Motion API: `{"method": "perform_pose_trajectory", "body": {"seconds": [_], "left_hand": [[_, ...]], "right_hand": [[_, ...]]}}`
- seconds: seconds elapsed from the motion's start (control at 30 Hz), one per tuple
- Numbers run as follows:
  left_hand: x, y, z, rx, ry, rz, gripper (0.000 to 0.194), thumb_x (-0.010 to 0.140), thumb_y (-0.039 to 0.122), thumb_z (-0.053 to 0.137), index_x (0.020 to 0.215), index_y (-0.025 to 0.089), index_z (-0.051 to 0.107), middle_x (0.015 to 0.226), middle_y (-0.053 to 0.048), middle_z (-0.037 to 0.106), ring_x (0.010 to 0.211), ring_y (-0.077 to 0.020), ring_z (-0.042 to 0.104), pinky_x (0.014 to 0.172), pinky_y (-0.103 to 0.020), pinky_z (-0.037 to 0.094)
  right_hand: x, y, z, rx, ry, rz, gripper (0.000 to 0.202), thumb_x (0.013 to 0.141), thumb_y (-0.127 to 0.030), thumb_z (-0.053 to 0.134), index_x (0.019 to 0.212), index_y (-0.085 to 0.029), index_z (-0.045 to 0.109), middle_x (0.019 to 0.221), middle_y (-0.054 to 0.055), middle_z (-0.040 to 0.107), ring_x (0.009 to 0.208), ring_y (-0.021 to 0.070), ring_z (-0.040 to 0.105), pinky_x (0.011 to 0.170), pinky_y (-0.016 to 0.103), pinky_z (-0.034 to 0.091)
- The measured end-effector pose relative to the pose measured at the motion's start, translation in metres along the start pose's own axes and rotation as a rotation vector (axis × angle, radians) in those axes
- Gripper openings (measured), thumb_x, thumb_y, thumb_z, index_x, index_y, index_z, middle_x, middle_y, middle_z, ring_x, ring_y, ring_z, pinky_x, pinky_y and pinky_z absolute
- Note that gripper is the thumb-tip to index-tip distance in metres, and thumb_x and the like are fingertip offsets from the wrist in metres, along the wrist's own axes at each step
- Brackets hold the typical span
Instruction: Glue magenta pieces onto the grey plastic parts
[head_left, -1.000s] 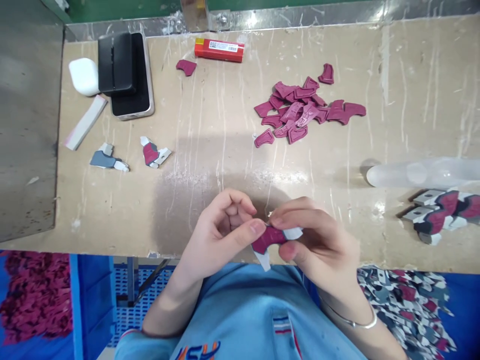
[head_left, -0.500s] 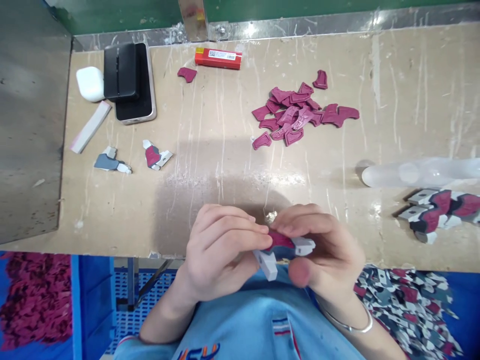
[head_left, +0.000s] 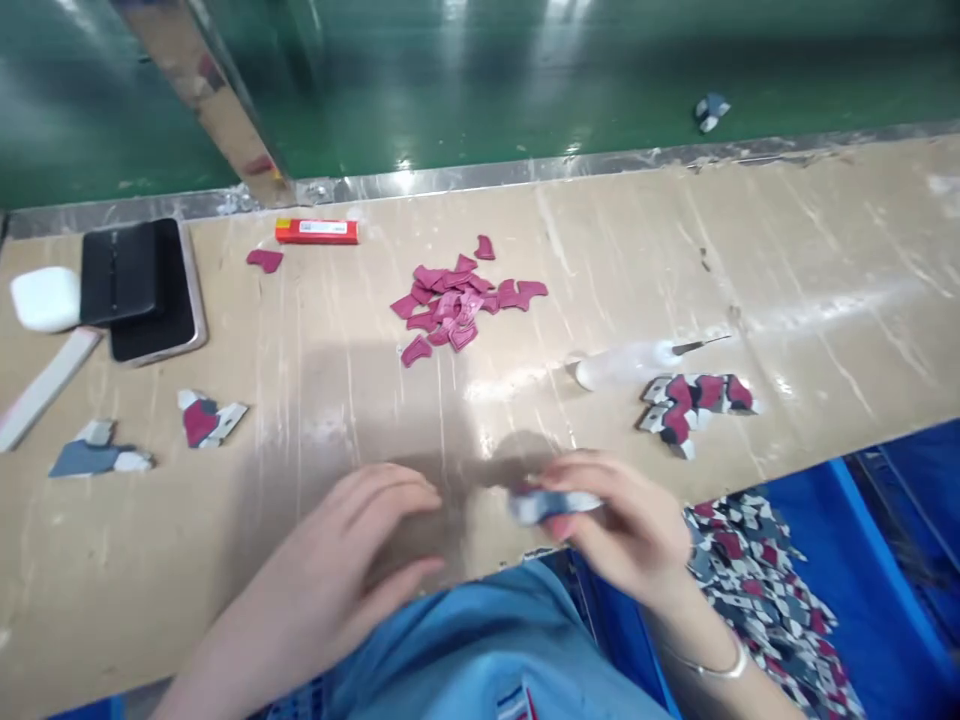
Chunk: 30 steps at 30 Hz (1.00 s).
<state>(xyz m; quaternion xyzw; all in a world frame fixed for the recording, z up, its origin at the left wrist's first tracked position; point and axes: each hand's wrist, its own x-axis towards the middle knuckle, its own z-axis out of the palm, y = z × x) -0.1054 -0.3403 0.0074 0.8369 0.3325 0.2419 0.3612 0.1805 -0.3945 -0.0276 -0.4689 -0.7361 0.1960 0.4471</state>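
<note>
My right hand (head_left: 615, 520) pinches a small grey, white and maroon assembled piece (head_left: 551, 503) just above the near edge of the beige workbench (head_left: 750, 250). My left hand (head_left: 352, 565) hovers beside it with fingers loosely spread and nothing in it. A pile of maroon cut pieces (head_left: 457, 300) lies at the centre of the bench. A short stack of finished grey-and-maroon pieces (head_left: 694, 402) lies to the right of my right hand.
At the left are a phone with a black case (head_left: 142, 290), a white earbud case (head_left: 45, 298), a white strip (head_left: 41, 390) and two loose assembled pieces (head_left: 206, 420). A red box (head_left: 316, 231) and a clear glue bottle (head_left: 637, 362) lie on the bench. A blue bin of pieces (head_left: 757, 590) stands at lower right.
My left hand let go of the piece and drew away to the left, open. The right hand keeps the piece. The view swung up and to the right.
</note>
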Motion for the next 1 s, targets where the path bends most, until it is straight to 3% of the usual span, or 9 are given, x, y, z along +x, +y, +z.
{"method": "perform_pose_trajectory", "body": {"seconds": [0.07, 0.17, 0.3, 0.4, 0.5, 0.67, 0.77, 0.83, 1.0], "left_hand": [[0.003, -0.015, -0.022, 0.148, 0.055, 0.023, 0.019, 0.103, 0.041, 0.074, 0.117, 0.029, 0.074, 0.104, -0.003, 0.085, 0.090, -0.0257, 0.081, 0.080, -0.033, 0.064], [0.017, -0.040, -0.056, 0.297, 0.084, 0.095, 0.008, 0.102, 0.036, 0.072, 0.104, 0.029, 0.077, 0.094, 0.000, 0.084, 0.082, -0.0244, 0.079, 0.077, -0.032, 0.061], [0.059, -0.068, -0.086, 0.361, 0.133, 0.082, 0.019, 0.102, 0.044, 0.068, 0.096, 0.029, 0.077, 0.089, -0.002, 0.084, 0.078, -0.0254, 0.076, 0.074, -0.035, 0.059], [0.100, -0.082, -0.089, 0.403, 0.085, 0.001, 0.030, 0.103, 0.050, 0.061, 0.091, 0.027, 0.076, 0.092, -0.006, 0.084, 0.087, -0.0285, 0.076, 0.084, -0.041, 0.060], [0.133, -0.090, -0.075, 0.443, 0.025, -0.003, 0.027, 0.102, 0.044, 0.058, 0.093, 0.025, 0.074, 0.097, -0.008, 0.083, 0.096, -0.0298, 0.075, 0.090, -0.044, 0.060], [0.144, -0.083, -0.056, 0.454, -0.106, 0.036, 0.029, 0.103, 0.037, 0.050, 0.093, 0.023, 0.073, 0.094, -0.009, 0.081, 0.094, -0.0291, 0.075, 0.087, -0.043, 0.061], [0.126, -0.076, -0.060, 0.474, -0.148, 0.031, 0.030, 0.105, 0.035, 0.048, 0.096, 0.022, 0.074, 0.097, -0.008, 0.082, 0.093, -0.0294, 0.076, 0.084, -0.043, 0.062], [0.107, -0.073, -0.066, 0.514, -0.140, 0.029, 0.031, 0.107, 0.033, 0.046, 0.102, 0.023, 0.074, 0.102, -0.008, 0.084, 0.095, -0.0290, 0.078, 0.085, -0.042, 0.063], [0.047, -0.061, -0.070, 0.635, 0.062, 0.030, 0.033, 0.106, 0.021, 0.040, 0.105, 0.024, 0.073, 0.099, -0.006, 0.084, 0.092, -0.0254, 0.083, 0.084, -0.037, 0.066]], "right_hand": [[-0.017, 0.017, -0.028, -0.281, 0.140, -0.002, 0.014, 0.100, -0.026, 0.082, 0.113, -0.027, 0.077, 0.091, 0.003, 0.082, 0.077, 0.0219, 0.078, 0.065, 0.035, 0.066], [-0.046, 0.044, -0.063, -0.611, 0.143, 0.013, 0.016, 0.099, -0.023, 0.082, 0.114, -0.026, 0.077, 0.097, 0.006, 0.081, 0.079, 0.0228, 0.073, 0.071, 0.038, 0.059], [-0.067, 0.069, -0.078, -0.781, 0.139, 0.105, 0.013, 0.107, -0.036, 0.068, 0.108, -0.024, 0.074, 0.105, 0.010, 0.079, 0.090, 0.0313, 0.071, 0.083, 0.047, 0.052], [-0.065, 0.075, -0.072, -0.818, 0.200, 0.177, 0.021, 0.108, -0.041, 0.063, 0.108, -0.022, 0.073, 0.110, 0.014, 0.077, 0.099, 0.0367, 0.071, 0.092, 0.054, 0.050], [-0.059, 0.066, -0.061, -0.750, 0.293, 0.176, 0.018, 0.104, -0.039, 0.071, 0.111, -0.022, 0.074, 0.113, 0.013, 0.076, 0.099, 0.0339, 0.072, 0.094, 0.052, 0.052], [-0.049, 0.044, -0.062, -0.387, 0.398, 0.243, 0.013, 0.100, -0.028, 0.074, 0.113, -0.029, 0.077, 0.108, 0.006, 0.080, 0.098, 0.0283, 0.077, 0.087, 0.046, 0.061], [-0.014, 0.057, -0.088, -0.371, 0.410, 0.389, 0.018, 0.103, -0.045, 0.068, 0.109, -0.031, 0.077, 0.101, 0.005, 0.081, 0.090, 0.0282, 0.078, 0.077, 0.045, 0.064], [0.033, 0.088, -0.107, -0.439, 0.318, 0.508, 0.034, 0.105, -0.055, 0.057, 0.109, -0.028, 0.078, 0.109, 0.010, 0.082, 0.094, 0.0296, 0.078, 0.081, 0.047, 0.065], [0.187, 0.200, -0.121, -0.547, 0.116, 0.627, 0.031, 0.105, -0.027, 0.066, 0.134, -0.022, 0.074, 0.142, 0.016, 0.073, 0.133, 0.0306, 0.069, 0.116, 0.051, 0.057]]}}
